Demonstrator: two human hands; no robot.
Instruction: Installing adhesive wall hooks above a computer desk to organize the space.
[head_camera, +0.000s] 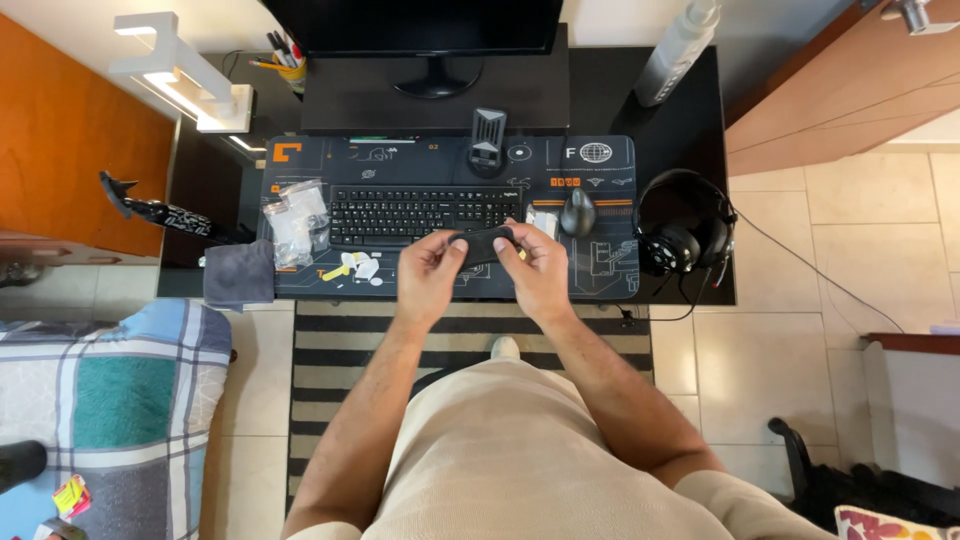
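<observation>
Both hands meet over the front edge of the black worktop (690, 110), above the printed dark desk mat (600, 270). The left hand (428, 268) and the right hand (538, 265) each pinch one end of a small black oblong object (484, 245), fingers curled closed on it, thumbs on top; what the object is cannot be told. It hangs just in front of the black keyboard (400, 212), near the mat's front middle.

Toward the worktop's left edge lie clear plastic bags (296, 222) holding small parts, crumpled and see-through, beside the keyboard's left end. In front of them sit small white and yellow pieces (352, 266) on the mat. A grey cloth (240, 274) hangs over the front left corner. Right of the keyboard stands a dark mouse (577, 212), with a small white box (543, 222) just beside it, and black headphones (682, 225) rest at the right edge.
</observation>
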